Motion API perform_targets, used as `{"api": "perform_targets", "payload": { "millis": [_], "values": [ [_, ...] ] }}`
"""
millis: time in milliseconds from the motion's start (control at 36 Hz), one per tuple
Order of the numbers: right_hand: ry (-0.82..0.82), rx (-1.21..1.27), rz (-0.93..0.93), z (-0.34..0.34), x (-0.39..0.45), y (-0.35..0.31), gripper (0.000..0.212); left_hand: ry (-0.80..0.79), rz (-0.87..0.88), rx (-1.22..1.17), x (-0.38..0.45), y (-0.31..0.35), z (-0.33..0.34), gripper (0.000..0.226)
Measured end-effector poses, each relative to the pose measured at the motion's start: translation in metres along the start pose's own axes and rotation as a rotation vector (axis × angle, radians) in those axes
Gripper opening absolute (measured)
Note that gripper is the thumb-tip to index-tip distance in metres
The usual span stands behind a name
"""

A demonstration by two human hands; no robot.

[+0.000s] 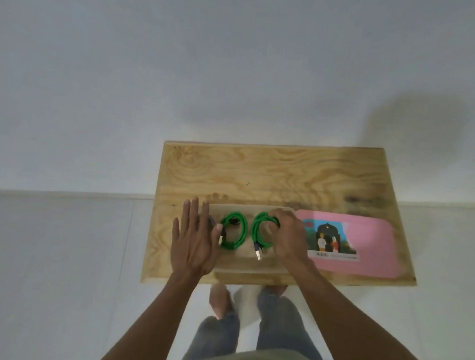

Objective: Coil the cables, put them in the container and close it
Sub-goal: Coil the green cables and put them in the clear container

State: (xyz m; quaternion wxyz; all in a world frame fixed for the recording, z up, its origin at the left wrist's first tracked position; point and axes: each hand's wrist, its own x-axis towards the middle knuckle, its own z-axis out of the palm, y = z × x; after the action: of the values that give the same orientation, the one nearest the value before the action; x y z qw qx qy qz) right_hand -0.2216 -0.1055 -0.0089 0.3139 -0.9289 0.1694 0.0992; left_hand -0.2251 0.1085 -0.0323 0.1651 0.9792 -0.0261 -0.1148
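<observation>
A clear, shallow container sits on a wooden board. Inside it lie two coiled green cables. The left coil rests free by my left thumb. My right hand grips the right coil at its right side, and the coil's metal plug points toward me. My left hand hovers flat with straight fingers over the container's left end, hiding part of it and a grey cable beneath. The pink lid with a picture lies flat to the right of the container.
The board stands against a white wall, with pale floor tiles to the left and right. My legs and feet are just below the board's near edge. Bare wood stretches behind the container.
</observation>
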Motion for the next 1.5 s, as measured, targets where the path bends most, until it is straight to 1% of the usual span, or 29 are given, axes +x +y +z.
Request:
{"api": "perform_targets", "payload": {
  "millis": [222, 361, 528, 667, 778, 861, 944, 1000, 1083, 1222, 1333, 1444, 1500],
  "values": [
    [0.006, -0.022, 0.037, 0.009, 0.004, -0.002, 0.028, 0.002, -0.020, 0.024, -0.001, 0.001, 0.005, 0.071],
    [0.025, -0.009, 0.049, 0.010, 0.001, -0.004, 0.027, 0.013, -0.032, 0.017, -0.001, 0.001, 0.006, 0.067],
    [0.007, 0.005, 0.064, 0.005, -0.006, -0.005, 0.031, 0.013, -0.020, -0.010, -0.001, 0.001, 0.004, 0.067],
    [0.042, 0.018, 0.057, -0.003, -0.011, -0.007, 0.036, 0.003, -0.019, -0.028, -0.002, 0.002, -0.002, 0.069],
    [0.128, 0.145, 0.027, -0.014, -0.015, -0.010, 0.034, -0.003, -0.033, -0.074, -0.003, 0.006, -0.007, 0.068],
    [0.174, 0.234, 0.018, -0.026, -0.015, -0.013, 0.033, 0.030, -0.043, -0.130, -0.002, 0.012, -0.015, 0.069],
    [0.178, 0.312, -0.013, -0.038, -0.010, -0.017, 0.034, 0.070, -0.034, -0.186, 0.002, 0.023, -0.026, 0.078],
    [0.170, 0.356, -0.042, -0.046, -0.005, -0.018, 0.036, 0.095, -0.032, -0.227, 0.005, 0.034, -0.034, 0.079],
    [0.194, 0.390, -0.079, -0.061, 0.002, -0.018, 0.038, 0.132, -0.030, -0.285, 0.011, 0.056, -0.044, 0.073],
    [0.235, 0.470, -0.109, -0.096, 0.016, 0.002, 0.042, 0.232, 0.035, -0.396, 0.025, 0.110, -0.047, 0.071],
    [0.245, 0.456, -0.098, -0.135, 0.029, 0.046, 0.046, 0.251, 0.062, -0.438, 0.033, 0.176, -0.034, 0.065],
    [0.268, 0.407, -0.014, -0.165, 0.043, 0.110, 0.046, 0.236, 0.121, -0.429, 0.033, 0.238, -0.002, 0.059],
    [0.241, 0.367, 0.035, -0.172, 0.047, 0.144, 0.048, 0.197, 0.100, -0.411, 0.031, 0.261, 0.016, 0.059]
  ]
}}
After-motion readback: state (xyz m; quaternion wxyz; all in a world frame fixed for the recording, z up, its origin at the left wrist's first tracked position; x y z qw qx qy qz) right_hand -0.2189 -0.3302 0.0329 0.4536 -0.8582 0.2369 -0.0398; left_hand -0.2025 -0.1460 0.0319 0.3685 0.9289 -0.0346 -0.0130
